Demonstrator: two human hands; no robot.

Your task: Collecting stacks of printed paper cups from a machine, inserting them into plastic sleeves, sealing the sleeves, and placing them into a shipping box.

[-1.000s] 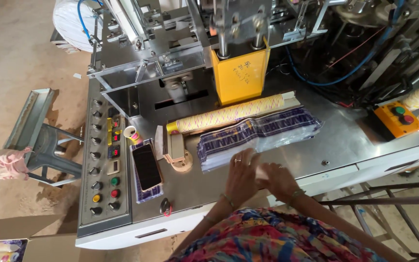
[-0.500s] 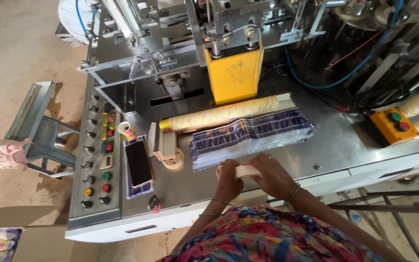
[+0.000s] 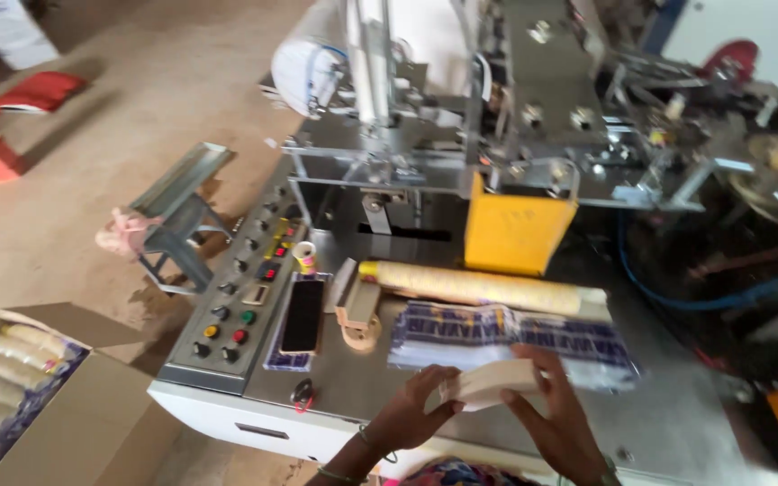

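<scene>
Beside the yellow guard (image 3: 517, 229) I see a long cream wrapped roll (image 3: 483, 288). Just in front of that guard lies a flat stack of purple-and-white printed bags (image 3: 506, 335). Left of it rests a dark-screened phone (image 3: 303, 315). Far left of it stands an open cardboard box (image 3: 65, 409) of wrapped rolls.

A phone (image 3: 302, 315) lies on the machine table (image 3: 362, 378), right of the control panel (image 3: 236, 310); left of the machine, on the floor, an open carton (image 3: 74, 405) holds cup stacks (image 3: 2, 369).
</scene>
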